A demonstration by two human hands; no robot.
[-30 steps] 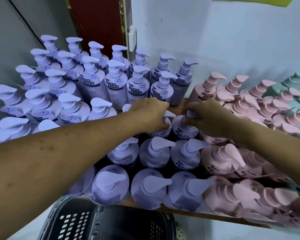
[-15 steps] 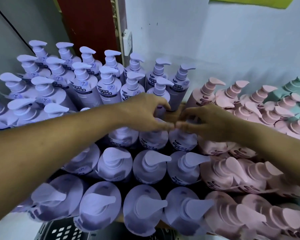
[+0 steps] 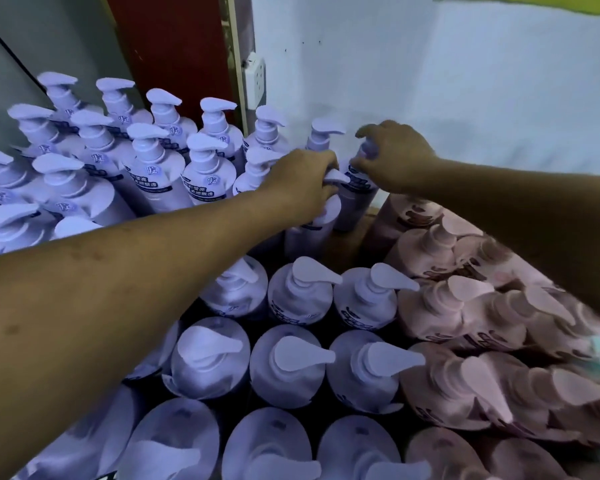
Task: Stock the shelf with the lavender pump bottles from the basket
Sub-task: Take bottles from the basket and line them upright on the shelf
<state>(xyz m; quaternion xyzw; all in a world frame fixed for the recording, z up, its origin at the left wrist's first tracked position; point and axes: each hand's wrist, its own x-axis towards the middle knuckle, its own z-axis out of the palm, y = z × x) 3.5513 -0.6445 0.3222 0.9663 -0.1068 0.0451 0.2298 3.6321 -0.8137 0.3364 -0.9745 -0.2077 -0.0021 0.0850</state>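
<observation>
Below and left of the hands, lavender pump bottles (image 3: 291,362) are crowding the shelf (image 3: 343,247), whose wood is showing only in one gap. Pink bottles (image 3: 440,306) are blurring out beneath the right forearm. The left hand (image 3: 302,181) is gripping the front bottle (image 3: 312,233) by its mostly hidden pump. The right hand (image 3: 395,157), just beside it, is curling round the pump of the back bottle (image 3: 355,202).
</observation>
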